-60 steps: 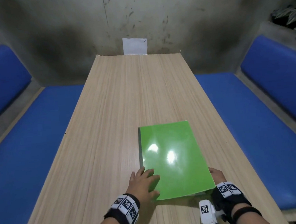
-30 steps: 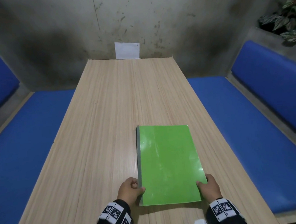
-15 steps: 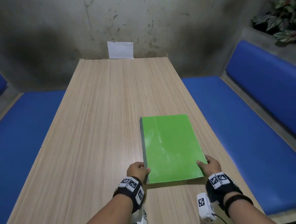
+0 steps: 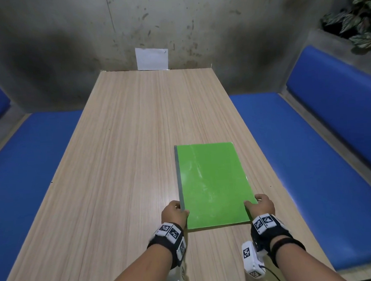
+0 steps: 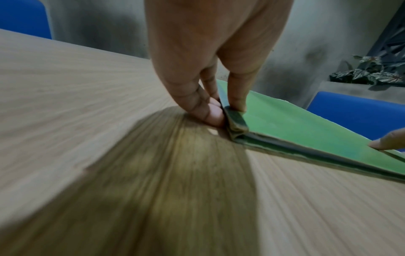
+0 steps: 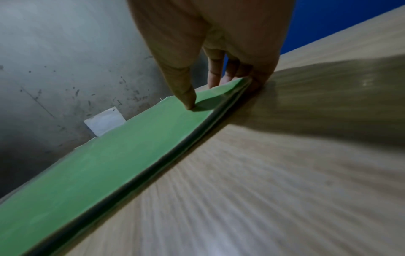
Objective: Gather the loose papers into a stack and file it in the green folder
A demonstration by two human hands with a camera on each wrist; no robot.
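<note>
The green folder [image 4: 212, 182] lies closed on the wooden table [image 4: 128, 164], right of the middle, with its spine to the left. My left hand [image 4: 174, 213] pinches the spine at the near left corner, thumb on the cover and fingers against the side. My right hand [image 4: 260, 207] pinches the open edge at the near right corner, thumb on top. In the left wrist view the folder [image 5: 306, 131] shows pale sheet edges between its covers by my left hand [image 5: 219, 110]. In the right wrist view the folder [image 6: 109, 164] bows slightly under my right hand [image 6: 219, 86].
A white sheet [image 4: 151, 58] is stuck on the grey wall beyond the table's far end. Blue benches [image 4: 288, 156] run along both long sides. A potted plant [image 4: 358, 19] sits on the ledge at the upper right.
My left hand went from lying flat on the cover to pinching the spine. Both hands now hold the near corners, and the folder has slid a little away from me.
</note>
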